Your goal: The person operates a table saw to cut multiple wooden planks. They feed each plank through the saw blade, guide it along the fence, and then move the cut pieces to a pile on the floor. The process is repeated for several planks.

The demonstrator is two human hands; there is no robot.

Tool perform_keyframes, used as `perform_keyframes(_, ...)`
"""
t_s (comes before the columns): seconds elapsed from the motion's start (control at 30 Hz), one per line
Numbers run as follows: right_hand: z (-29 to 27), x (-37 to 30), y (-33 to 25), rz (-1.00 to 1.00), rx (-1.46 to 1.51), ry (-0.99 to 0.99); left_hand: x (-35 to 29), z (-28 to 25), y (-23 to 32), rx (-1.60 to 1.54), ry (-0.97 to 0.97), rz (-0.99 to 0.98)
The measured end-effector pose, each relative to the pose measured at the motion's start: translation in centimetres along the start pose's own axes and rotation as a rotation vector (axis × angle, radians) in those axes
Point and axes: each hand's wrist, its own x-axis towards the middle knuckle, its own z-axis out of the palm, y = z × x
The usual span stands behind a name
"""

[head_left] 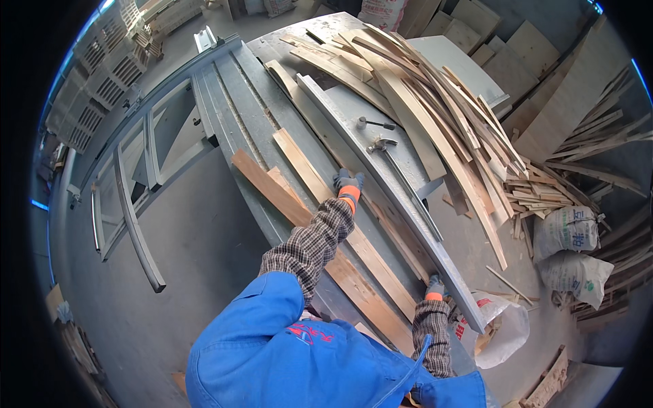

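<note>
A sliding table saw's grey metal bed (224, 88) runs diagonally beneath my arms, with a long metal fence (388, 170) along its right side. Against the fence lies a narrow wooden strip (396, 238). My left hand (349, 182), in a grey glove with an orange cuff, is closed at the strip's far end, fingers bent over it. At its near end my right hand (436, 287), gloved alike, grips it beside the fence; some fingers are hidden. Left of the strip lie a long pale board (381, 265) and a browner board (262, 183), partly under my left sleeve.
Beyond the fence, a hammer (384, 144) and a small dark-handled tool (375, 124) lie on the tabletop. Many loose wooden strips (435, 102) are heaped there. White sacks (568, 231) stand at right, and an open sack (503, 326) sits near my right hand. A metal frame (136, 170) juts out left.
</note>
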Motion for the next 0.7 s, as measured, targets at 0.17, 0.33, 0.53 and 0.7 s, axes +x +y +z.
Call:
perform_keyframes(0.17, 0.0, -1.8, -3.3, 0.008, 0.043, -0.056, 2.0, -0.5, 0.6, 0.043, 0.051, 0.022)
perform_keyframes(0.33, 2.5, -1.0, -5.7, 0.002, 0.039, -0.094, 7.0, -1.9, 1.1, 0.044, 0.058, -0.007)
perform_keyframes(0.53, 7.2, 1.4, -6.3, 0.019, 0.023, -0.145, 7.7, -3.3, 3.1, 0.044, 0.018, -0.096)
perform_keyframes(0.7, 10.1, 3.9, -5.8, 0.052, -0.006, -0.213, 9.0, -4.0, 4.6, 0.170, -0.044, -0.076)
